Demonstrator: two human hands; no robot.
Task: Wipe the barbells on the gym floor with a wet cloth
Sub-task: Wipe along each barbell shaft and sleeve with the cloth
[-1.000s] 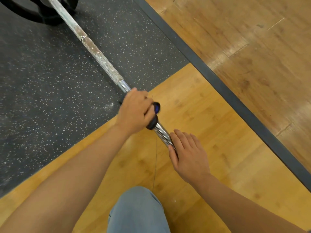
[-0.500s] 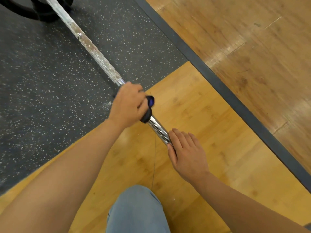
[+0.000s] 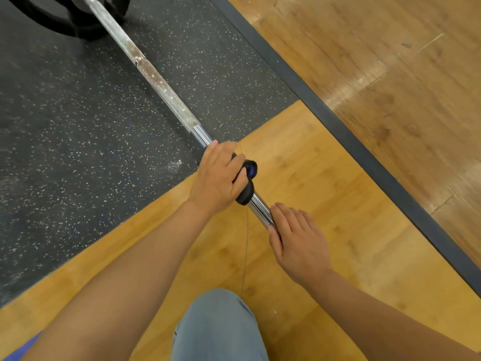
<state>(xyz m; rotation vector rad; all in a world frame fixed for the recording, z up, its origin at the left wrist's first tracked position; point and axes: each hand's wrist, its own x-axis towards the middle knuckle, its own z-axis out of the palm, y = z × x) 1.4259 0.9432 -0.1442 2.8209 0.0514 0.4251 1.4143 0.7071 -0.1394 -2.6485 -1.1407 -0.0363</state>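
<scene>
A steel barbell (image 3: 166, 93) runs from the top left down to the middle, with a chalky knurled stretch and a shiny smooth stretch. My left hand (image 3: 217, 178) grips a dark cloth (image 3: 246, 190) with a blue patch, wrapped round the smooth part of the bar. My right hand (image 3: 299, 241) lies just below it on the bar, thumb on the near side and straight fingers over the top, hiding the rest of the bar. A black weight plate (image 3: 75, 24) sits on the bar at the top left.
The bar lies over black speckled rubber matting (image 3: 65, 126) on the left and a light wooden platform (image 3: 325, 204). A dark border strip (image 3: 351, 142) runs diagonally, with darker wood floor (image 3: 403, 74) beyond. My knee in grey trousers (image 3: 218, 327) is at the bottom centre.
My left hand with the cloth slid up the bar half a second ago and has come back down towards my right hand. My right hand has stayed in place.
</scene>
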